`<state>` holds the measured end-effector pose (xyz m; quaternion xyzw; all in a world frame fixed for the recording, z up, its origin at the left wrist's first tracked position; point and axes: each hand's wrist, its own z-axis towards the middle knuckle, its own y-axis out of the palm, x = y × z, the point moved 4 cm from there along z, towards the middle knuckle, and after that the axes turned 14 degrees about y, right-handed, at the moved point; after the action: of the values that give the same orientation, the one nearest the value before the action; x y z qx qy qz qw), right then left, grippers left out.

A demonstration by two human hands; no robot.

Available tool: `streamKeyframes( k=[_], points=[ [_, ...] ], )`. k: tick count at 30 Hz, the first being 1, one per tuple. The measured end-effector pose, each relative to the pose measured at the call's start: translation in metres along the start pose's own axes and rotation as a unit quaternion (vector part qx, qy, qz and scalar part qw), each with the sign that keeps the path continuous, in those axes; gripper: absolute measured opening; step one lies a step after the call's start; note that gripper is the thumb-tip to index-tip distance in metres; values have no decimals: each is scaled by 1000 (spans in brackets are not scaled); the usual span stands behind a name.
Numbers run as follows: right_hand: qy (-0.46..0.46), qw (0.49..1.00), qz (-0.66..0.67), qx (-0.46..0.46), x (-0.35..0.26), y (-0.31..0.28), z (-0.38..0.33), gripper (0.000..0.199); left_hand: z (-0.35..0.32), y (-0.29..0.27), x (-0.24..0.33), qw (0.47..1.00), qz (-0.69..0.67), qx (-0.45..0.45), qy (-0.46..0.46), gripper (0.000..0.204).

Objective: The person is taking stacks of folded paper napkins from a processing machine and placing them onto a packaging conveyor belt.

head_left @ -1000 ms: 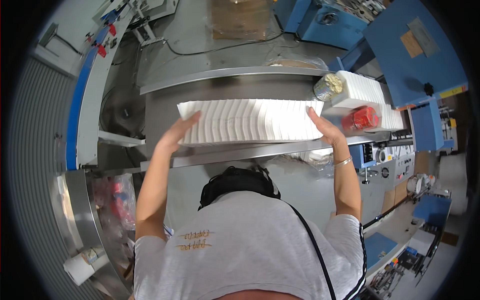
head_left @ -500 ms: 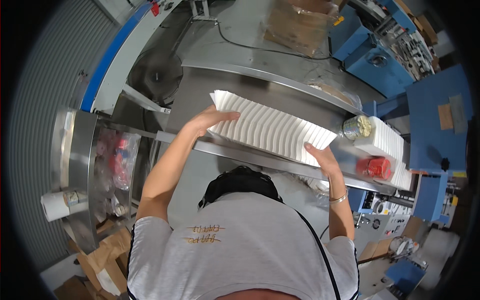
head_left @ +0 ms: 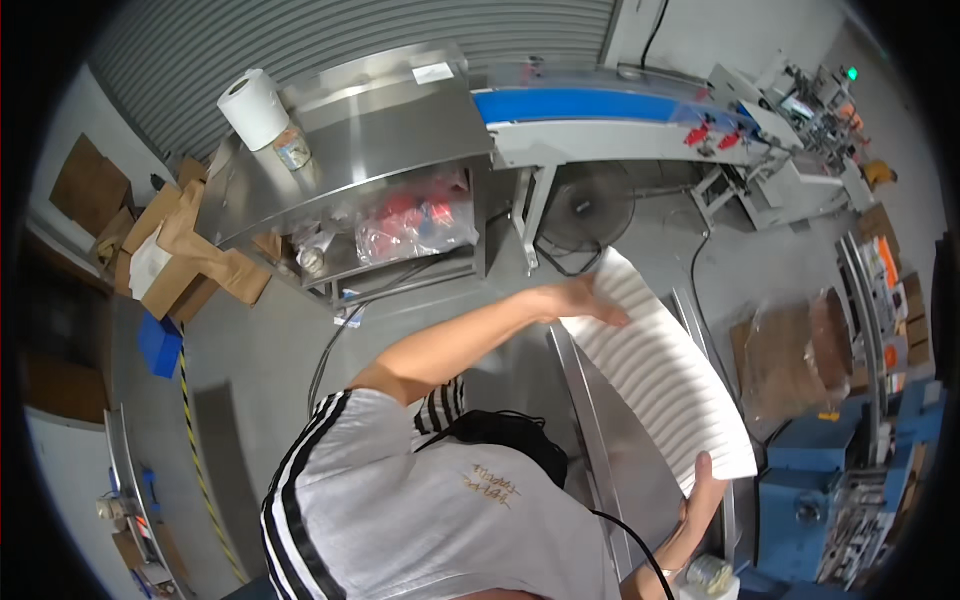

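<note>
One white ribbed stack of sheets [head_left: 665, 375] is held end to end btwn both hands, long axis slanting from left hand [head_left: 580, 298] at far end to right hand [head_left: 703, 487] at near end. Both hands flat, pressing inward. Steel surface [head_left: 600, 440] lies below; blue conveyor [head_left: 590, 105] is well beyond left hand.

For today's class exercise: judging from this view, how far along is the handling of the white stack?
Done: the long white ribbed stack is lifted, gripped endwise between the left hand and right hand. In hand: it is carried above the steel trough. Left: it has not been set down anywhere.
</note>
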<state>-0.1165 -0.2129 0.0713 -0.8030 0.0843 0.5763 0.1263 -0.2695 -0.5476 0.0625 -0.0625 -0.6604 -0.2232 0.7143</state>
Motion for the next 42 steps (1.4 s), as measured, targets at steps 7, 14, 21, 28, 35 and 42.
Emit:
streamKeyframes(
  k=[7, 14, 21, 28, 35, 42],
  points=[
    [-49, 985, -42, -159, -80, 225, 78, 83, -45, -202, 72, 994, 16, 105, 12, 59],
    [31, 933, -115, -340, -96, 476, 138, 49, -127, -389, 109, 955, 22, 294, -29, 74],
    [48, 847, -223, -480, -117, 681, 169, 63, -220, -510, 92, 897, -88, 430, -40, 67],
    [-9, 718, -353, -600, -115, 858, 226, 65, -240, -520, 97, 869, 152, 430, -191, 81],
    [-320, 546, -495, -595, -181, 939, 191, 82, -204, -451, 107, 771, 216, 383, -460, 105],
    [-463, 438, -543, -547, -155, 1039, 170, 104, -76, -372, 51, 882, 53, 424, -198, 107]
  ],
)
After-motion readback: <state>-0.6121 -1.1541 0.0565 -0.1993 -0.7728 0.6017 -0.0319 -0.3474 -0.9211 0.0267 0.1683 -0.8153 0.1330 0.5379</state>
